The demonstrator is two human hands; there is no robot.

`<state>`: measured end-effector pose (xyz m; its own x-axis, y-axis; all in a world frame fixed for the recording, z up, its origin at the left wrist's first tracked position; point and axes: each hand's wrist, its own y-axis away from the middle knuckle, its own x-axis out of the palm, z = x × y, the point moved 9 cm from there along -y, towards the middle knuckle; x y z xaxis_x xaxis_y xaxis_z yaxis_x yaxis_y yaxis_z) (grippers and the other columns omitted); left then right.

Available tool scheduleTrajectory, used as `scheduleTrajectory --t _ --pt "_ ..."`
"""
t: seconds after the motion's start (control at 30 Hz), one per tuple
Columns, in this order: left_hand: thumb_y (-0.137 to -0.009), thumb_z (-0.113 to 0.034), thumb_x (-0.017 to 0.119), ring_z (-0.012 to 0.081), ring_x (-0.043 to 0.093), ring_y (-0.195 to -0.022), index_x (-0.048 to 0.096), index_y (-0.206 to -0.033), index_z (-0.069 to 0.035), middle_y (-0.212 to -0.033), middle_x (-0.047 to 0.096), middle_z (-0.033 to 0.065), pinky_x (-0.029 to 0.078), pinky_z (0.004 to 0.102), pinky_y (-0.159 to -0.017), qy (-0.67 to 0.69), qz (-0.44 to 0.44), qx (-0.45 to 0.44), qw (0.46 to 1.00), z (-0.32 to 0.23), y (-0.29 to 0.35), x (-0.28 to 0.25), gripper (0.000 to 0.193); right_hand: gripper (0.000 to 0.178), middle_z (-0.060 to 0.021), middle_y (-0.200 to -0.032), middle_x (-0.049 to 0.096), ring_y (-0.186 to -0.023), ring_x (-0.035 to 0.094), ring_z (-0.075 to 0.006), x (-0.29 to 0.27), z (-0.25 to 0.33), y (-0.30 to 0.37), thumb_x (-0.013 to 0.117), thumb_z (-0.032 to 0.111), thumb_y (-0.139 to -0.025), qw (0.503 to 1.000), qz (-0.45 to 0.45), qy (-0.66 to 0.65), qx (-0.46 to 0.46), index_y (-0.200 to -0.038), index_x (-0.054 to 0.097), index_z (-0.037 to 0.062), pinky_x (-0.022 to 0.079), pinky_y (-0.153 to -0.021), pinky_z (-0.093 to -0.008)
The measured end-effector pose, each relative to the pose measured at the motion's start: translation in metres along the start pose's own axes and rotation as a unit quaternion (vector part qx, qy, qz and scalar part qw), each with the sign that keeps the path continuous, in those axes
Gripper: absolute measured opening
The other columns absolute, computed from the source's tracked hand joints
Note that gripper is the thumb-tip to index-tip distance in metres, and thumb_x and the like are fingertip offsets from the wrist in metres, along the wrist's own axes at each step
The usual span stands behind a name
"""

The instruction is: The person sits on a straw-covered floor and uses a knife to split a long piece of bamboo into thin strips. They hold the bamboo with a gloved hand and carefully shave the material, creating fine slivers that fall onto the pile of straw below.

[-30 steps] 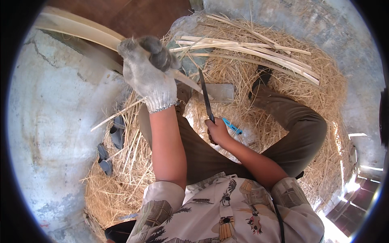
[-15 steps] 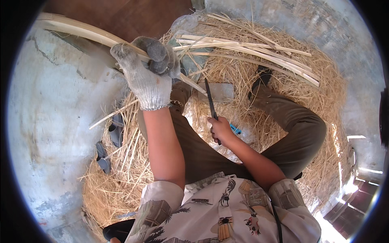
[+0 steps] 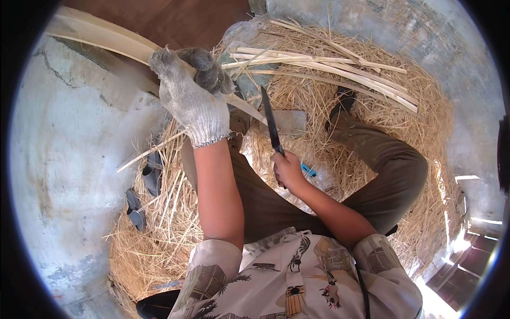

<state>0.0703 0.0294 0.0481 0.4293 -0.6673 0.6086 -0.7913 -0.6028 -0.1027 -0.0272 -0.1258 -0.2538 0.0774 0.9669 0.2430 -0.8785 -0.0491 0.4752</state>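
since the earlier frame, the gloved left hand (image 3: 192, 98) has been drawn closer along the long strip (image 3: 106, 40), which is gripped firmly. the knife (image 3: 271, 125) is held closed in the bare right hand (image 3: 288, 171), blade upward, near the strip. a bundle of strips (image 3: 340, 72) is laid on the straw (image 3: 159, 244).

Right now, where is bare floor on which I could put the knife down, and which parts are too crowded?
Bare grey concrete floor lies on the left, bordered by the straw pile and dark sandals. Another bare strip runs past the straw at upper right. Crowded: the pale split bamboo strips on the straw and the area around both hands.
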Motion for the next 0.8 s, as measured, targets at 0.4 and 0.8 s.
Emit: scheduleTrajectory --t 0.4,0.8 --pt "-0.087 -0.068 0.065 0.0205 0.046 -0.056 0.055 -0.079 -0.008 -0.067 0.046 0.0042 0.039 0.0342 -0.049 0.018 0.043 -0.015 0.999 0.003 0.000 0.003 0.061 0.014 0.0010 -0.055 0.039 -0.036 0.037 -0.0117 0.005 -0.012 -0.001 0.056 0.019 -0.096 0.995 0.045 -0.015 0.093 -0.091 0.046 0.0099 0.032 -0.033 -0.0314" --pt "-0.087 -0.063 0.068 0.0193 0.043 -0.049 0.053 -0.080 -0.011 -0.066 0.047 0.0042 0.032 0.0300 -0.041 0.012 0.184 0.018 0.983 0.002 0.007 0.017 0.055 0.010 -0.0014 -0.057 0.046 -0.040 0.042 -0.0123 -0.005 -0.011 -0.009 0.050 0.013 -0.101 0.994 -0.060 0.010 -0.095 -0.094 0.048 0.0066 0.035 -0.037 -0.0299"
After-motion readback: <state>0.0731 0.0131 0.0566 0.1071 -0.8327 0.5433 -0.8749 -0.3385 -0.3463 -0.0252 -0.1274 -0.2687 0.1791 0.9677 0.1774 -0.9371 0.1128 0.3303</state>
